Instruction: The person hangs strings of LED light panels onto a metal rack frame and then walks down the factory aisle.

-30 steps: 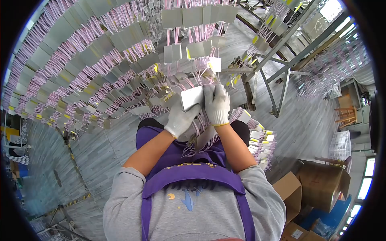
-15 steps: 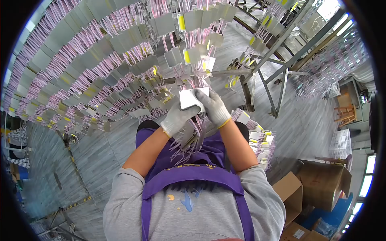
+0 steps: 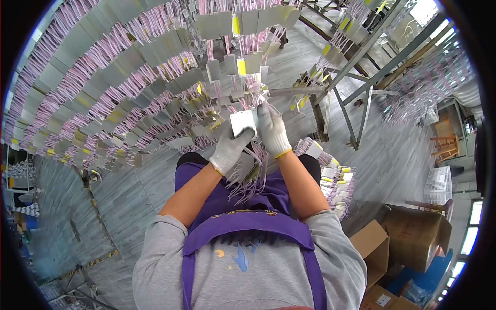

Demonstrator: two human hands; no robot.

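Both hands wear white gloves with grey fingertips. My left hand [image 3: 230, 148] is closed on a white card [image 3: 243, 123], its thumb lying over the card's lower part. My right hand [image 3: 272, 128] is at the card's right edge, fingers pointing up and pressed together; what it pinches, if anything, is hidden. Pink cords run up from the card toward hanging rows of grey plates [image 3: 251, 63]. Below the hands, a bundle of pink cords [image 3: 254, 178] with grey plates hangs over the purple apron [image 3: 245, 226].
Rows of pink cords and grey plates [image 3: 111, 72] fill the upper left. A metal frame [image 3: 338, 108] stands at upper right. Beside my right knee lies a corded bundle [image 3: 337, 181]. Cardboard boxes [image 3: 416, 235] and a white crate [image 3: 437, 185] are at lower right.
The card has turned more upright between my hands. My right hand's thumb and fingers have moved off its face to its right edge. The hanging plates above have shifted and swung.
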